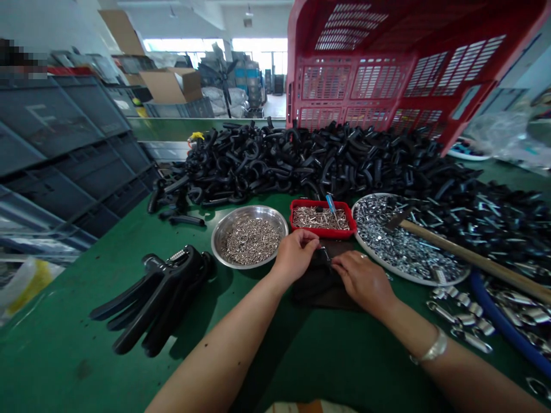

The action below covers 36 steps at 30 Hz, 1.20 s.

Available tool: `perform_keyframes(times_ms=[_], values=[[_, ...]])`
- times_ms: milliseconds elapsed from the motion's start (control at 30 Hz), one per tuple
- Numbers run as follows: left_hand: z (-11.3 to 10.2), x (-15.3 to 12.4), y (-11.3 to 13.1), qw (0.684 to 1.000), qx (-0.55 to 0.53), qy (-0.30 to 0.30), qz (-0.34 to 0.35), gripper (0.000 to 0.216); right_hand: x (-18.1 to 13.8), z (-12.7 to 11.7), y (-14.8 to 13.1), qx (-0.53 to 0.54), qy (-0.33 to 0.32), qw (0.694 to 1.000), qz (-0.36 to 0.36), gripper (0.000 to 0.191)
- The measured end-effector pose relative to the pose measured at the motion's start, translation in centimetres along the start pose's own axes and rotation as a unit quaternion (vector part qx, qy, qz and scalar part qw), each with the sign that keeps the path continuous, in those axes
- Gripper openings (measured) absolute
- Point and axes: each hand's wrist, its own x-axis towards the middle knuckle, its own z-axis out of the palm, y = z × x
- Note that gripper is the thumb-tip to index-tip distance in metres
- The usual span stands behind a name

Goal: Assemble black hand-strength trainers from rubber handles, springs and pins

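My left hand (pixel 296 252) is closed in a pinch at the upper end of a small black part (pixel 325 256). The fingertips of my right hand (pixel 364 281) close on its lower end; the fingers partly cover it, so its exact kind does not show. Both hands are above a dark pad (pixel 321 292) on the green table. Just beyond them stands a red tray (pixel 331 233) of small metal pins, with a blue-handled screwdriver (pixel 330 203) lying in it. Left of my left hand is a steel bowl (pixel 218 232) holding many tiny metal pieces.
A hammer (pixel 469 255) rests across a white plate (pixel 370 261) of small metal parts. Black curved handles (pixel 275 163) are heaped at the back, before a tipped red crate (pixel 297 69). Assembled black handles (pixel 159 298) lie at left; chrome pieces (pixel 467 315) lie at right.
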Motion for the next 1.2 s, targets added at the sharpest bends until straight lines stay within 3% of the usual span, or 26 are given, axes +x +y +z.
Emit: perform_keyframes(times_ms=[200,533,767,933,1200], values=[[-0.3,-0.5,0.5,0.974,0.218,-0.03,0.055,0.013,0.0,-0.1,0.0,-0.03,0.012,0.999,-0.031,0.019],[0.1,-1.5,0.8,0.915,0.395,-0.046,0.07,0.017,0.1,-0.6,-1.4,-0.134,0.009,0.988,-0.074,0.019],[-0.5,-1.2,0.9,0.905,0.411,-0.088,0.067,0.018,-1.5,-1.0,-0.4,-0.08,0.004,0.99,-0.118,0.036],[-0.2,-0.9,1.1,0.911,0.381,-0.1,0.122,0.016,-3.2,-0.4,0.2,0.006,0.009,0.994,-0.104,0.038],[1.2,-1.2,1.0,0.881,0.41,-0.137,0.19,0.018,-3.8,0.7,0.9,0.07,0.044,0.993,-0.085,0.033]])
